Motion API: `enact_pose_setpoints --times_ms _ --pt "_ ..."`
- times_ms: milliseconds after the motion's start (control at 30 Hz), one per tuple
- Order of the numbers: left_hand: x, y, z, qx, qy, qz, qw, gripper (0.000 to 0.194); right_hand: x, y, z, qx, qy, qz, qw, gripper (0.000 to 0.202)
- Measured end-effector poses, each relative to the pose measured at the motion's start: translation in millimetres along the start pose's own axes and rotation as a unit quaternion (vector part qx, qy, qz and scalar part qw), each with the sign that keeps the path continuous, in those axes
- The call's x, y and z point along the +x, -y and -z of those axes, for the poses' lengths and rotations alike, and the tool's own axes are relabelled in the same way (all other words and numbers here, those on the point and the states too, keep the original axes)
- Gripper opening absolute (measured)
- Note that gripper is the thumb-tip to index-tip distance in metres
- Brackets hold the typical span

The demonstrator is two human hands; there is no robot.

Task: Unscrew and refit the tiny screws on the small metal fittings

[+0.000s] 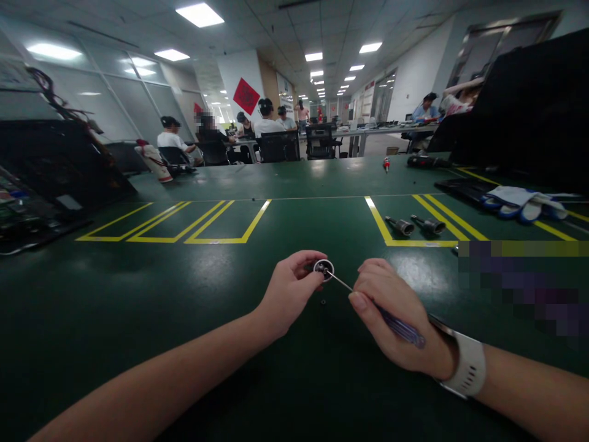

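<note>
Thumb and fingers of my left hand [291, 285] pinch a round metal cup-shaped part [329, 264], its open end turned toward me. My right hand [391, 307] is wrapped round the clear purplish handle of a screwdriver [341, 282]. The thin shaft points left, and its tip reaches into the mouth of the metal part. Whether the tip touches anything inside is too small to tell. Just below my left fingertips, a tiny dark ring-like piece [323, 302] lies on the green table [221, 393].
Two metal parts with stems [400, 226] lie inside yellow tape lines at the right. White-and-blue gloves [527, 202] rest farther right. A small red item [386, 164] stands near the far edge. Dark equipment [59, 159] flanks the left side. Several people sit beyond the table.
</note>
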State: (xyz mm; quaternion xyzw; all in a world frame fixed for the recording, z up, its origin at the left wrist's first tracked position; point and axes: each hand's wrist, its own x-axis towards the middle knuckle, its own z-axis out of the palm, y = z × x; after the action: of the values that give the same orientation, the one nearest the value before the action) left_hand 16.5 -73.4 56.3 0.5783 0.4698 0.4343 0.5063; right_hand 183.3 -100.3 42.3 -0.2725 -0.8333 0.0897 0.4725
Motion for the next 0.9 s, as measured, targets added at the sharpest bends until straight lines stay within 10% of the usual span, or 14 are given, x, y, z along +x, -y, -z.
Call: enact_pose_setpoints --times_ms 900 --pt "-2.4 -0.2 -0.6 0.068 0.005 -0.032 0.997 0.016 1.0 4.6 0.5 -0.060 0.043 0.013 0.997 0.021"
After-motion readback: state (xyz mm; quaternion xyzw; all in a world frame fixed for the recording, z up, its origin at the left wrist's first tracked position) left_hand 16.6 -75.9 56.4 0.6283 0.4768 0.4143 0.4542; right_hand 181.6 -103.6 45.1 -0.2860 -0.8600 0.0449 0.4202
